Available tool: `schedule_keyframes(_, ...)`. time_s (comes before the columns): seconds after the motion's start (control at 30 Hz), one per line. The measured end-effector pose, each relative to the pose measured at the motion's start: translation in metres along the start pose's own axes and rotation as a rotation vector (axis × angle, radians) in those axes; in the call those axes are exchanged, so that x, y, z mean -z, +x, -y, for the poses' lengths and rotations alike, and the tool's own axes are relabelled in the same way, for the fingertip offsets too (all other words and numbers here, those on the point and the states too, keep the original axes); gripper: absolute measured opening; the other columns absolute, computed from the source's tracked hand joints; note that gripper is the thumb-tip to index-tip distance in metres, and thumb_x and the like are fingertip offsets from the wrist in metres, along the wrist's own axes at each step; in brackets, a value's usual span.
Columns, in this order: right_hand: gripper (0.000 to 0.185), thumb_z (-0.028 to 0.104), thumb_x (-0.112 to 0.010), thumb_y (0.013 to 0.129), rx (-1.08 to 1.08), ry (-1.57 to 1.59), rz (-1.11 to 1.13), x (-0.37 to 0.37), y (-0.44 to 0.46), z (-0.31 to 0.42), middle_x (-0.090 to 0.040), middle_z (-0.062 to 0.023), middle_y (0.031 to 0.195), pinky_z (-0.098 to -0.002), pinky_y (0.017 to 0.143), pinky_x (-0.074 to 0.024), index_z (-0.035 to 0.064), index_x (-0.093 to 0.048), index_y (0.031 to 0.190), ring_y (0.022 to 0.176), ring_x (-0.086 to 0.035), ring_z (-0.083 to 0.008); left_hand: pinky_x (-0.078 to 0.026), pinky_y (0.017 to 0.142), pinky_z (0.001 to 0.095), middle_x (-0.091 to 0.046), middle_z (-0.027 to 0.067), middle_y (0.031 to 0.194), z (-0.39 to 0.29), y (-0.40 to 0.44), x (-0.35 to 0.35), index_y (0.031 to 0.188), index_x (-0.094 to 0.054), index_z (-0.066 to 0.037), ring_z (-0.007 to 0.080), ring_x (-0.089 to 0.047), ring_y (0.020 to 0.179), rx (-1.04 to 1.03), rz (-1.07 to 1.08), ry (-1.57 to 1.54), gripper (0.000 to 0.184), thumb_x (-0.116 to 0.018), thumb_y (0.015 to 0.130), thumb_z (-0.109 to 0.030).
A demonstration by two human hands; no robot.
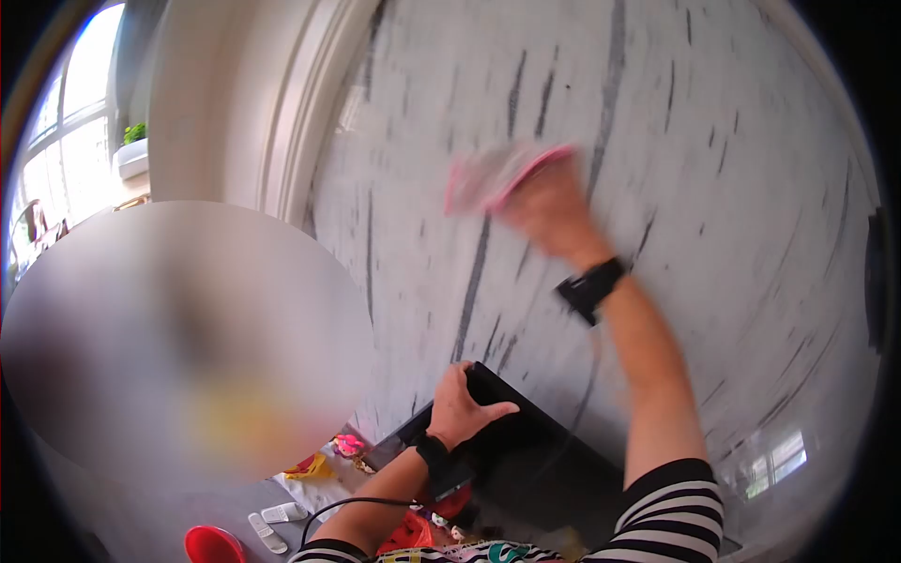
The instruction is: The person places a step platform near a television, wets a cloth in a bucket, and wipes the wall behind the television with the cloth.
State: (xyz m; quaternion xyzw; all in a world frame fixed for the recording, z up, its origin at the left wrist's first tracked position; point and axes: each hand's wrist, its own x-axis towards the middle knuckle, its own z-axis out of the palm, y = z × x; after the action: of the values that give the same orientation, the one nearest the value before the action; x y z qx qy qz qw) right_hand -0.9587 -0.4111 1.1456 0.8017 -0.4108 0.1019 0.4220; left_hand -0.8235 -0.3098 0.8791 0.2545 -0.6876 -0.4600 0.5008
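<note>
A grey cloth with a pink edge (488, 180) lies against the grey-veined white marble wall (732, 235). My right hand (554, 211) is closed on the cloth, slightly blurred by motion, high on the wall. Lower down, my left hand (460, 408) grips the top edge of a black flat-screen television (526, 422). Its thumb stretches across the television, while the other fingers are partly hidden at the edge. Both wrists wear black bands, and a cable runs from the left one.
Below left stand a red bucket (214, 544) and a pair of white slippers (272, 527). Colourful toys (349, 445) lie beside the television. A pale door frame (300, 103) borders the wall, with a window (75, 103) beyond. A blurred oval hides the left side.
</note>
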Motion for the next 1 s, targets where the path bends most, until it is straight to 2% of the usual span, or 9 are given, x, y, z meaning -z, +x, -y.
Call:
schedule_keyframes(0.1,0.023,0.022,-0.056,0.074,-0.189,-0.7,0.109,0.147,-0.007,-0.09,-0.06,-0.0111,0.093,-0.0445,0.08,-0.0373,0.0116,-0.063,0.094,0.09,-0.051,-0.0314,-0.041,0.084,0.0362,-0.05,0.0195,0.1,0.003,0.002,-0.003,0.108,-0.043,0.006,0.0324,-0.049,0.095,0.004,-0.023,-0.018,0.084,-0.083,0.049,-0.04)
schedule_keyframes(0.23,0.051,0.041,-0.029,0.091,-0.67,-1.773,0.383,0.314,-0.084,-0.169,-0.034,-0.0122,0.134,-0.0454,0.102,-0.0207,0.0133,-0.028,0.134,0.124,-0.03,-0.0298,-0.042,0.08,0.036,-0.05,0.0169,0.097,0.004,0.004,-0.007,0.105,-0.042,0.005,0.0308,-0.05,0.091,0.026,-0.028,-0.037,0.082,-0.085,0.048,-0.035)
schedule_keyframes(0.47,0.067,0.056,-0.022,0.085,-1.369,-1.144,-0.324,0.43,-0.305,-0.189,-0.019,-0.0125,0.142,-0.0484,0.105,-0.008,0.015,-0.021,0.138,0.131,-0.014,-0.0329,-0.043,0.077,0.0344,-0.048,0.0155,0.096,0.011,0.003,-0.01,0.108,-0.038,0.003,0.0281,-0.051,0.088,0.075,-0.003,-0.104,0.081,-0.085,0.048,-0.026)
schedule_keyframes(0.57,0.057,0.048,-0.027,0.085,-1.587,-0.697,-0.425,0.466,-0.312,-0.215,-0.042,-0.0197,0.126,-0.0406,0.097,-0.0278,0.0058,-0.044,0.12,0.118,-0.037,-0.0304,-0.043,0.077,0.034,-0.047,0.0149,0.096,-0.005,0.003,-0.005,0.108,-0.038,0.003,0.027,-0.05,0.088,0.063,-0.009,-0.077,0.081,-0.085,0.048,-0.024)
schedule_keyframes(0.63,0.05,0.041,-0.03,0.086,-1.397,-0.487,-0.406,0.466,-0.256,-0.212,-0.053,-0.0225,0.11,-0.0378,0.087,-0.038,0.0019,-0.054,0.104,0.105,-0.05,-0.0286,-0.043,0.077,0.0338,-0.046,0.0142,0.097,0.0,0.004,-0.007,0.107,-0.037,0.003,0.0262,-0.05,0.088,0.046,-0.009,-0.076,0.081,-0.085,0.048,-0.024)
schedule_keyframes(0.73,0.046,0.039,-0.031,0.086,-0.87,-1.199,0.167,0.442,-0.158,-0.247,-0.047,-0.0154,0.122,-0.0368,0.092,-0.0362,0.0055,-0.049,0.112,0.114,-0.043,-0.031,-0.043,0.077,0.0343,-0.046,0.0139,0.097,0.002,0.007,-0.007,0.107,-0.037,0.003,0.0267,-0.05,0.087,0.039,-0.002,-0.09,0.082,-0.085,0.048,-0.027)
schedule_keyframes(0.83,0.06,0.054,-0.02,0.082,-0.876,-1.036,-0.066,0.346,-0.054,-0.233,-0.032,-0.0113,0.136,-0.0501,0.102,-0.02,0.0185,-0.036,0.128,0.126,-0.029,-0.0279,-0.042,0.081,0.0349,-0.049,0.0158,0.099,0.008,0.0,-0.005,0.11,-0.038,0.005,0.0269,-0.051,0.092,0.092,0.018,-0.139,0.085,-0.085,0.048,-0.029)
schedule_keyframes(0.9,0.039,0.032,-0.029,0.091,-0.536,-1.273,0.012,0.286,-0.018,-0.215,-0.043,-0.0106,0.127,-0.0437,0.092,-0.0367,0.013,-0.041,0.123,0.11,-0.044,-0.0362,-0.041,0.086,0.0341,-0.049,0.0161,0.104,-0.013,0.007,0.004,0.112,-0.038,0.006,0.0254,-0.05,0.096,0.131,0.077,-0.169,0.086,-0.085,0.049,-0.03)
schedule_keyframes(1.0,0.049,0.033,-0.037,0.084,-0.344,-1.344,0.14,0.214,0.007,-0.114,-0.048,-0.0227,0.12,-0.0556,0.087,-0.0347,-0.0009,-0.047,0.118,0.106,-0.047,-0.0421,-0.037,0.09,0.0354,-0.048,0.0199,0.109,-0.008,0.01,0.003,0.112,-0.042,0.006,0.03,-0.047,0.102,0.166,0.09,-0.346,0.087,-0.084,0.049,-0.035)
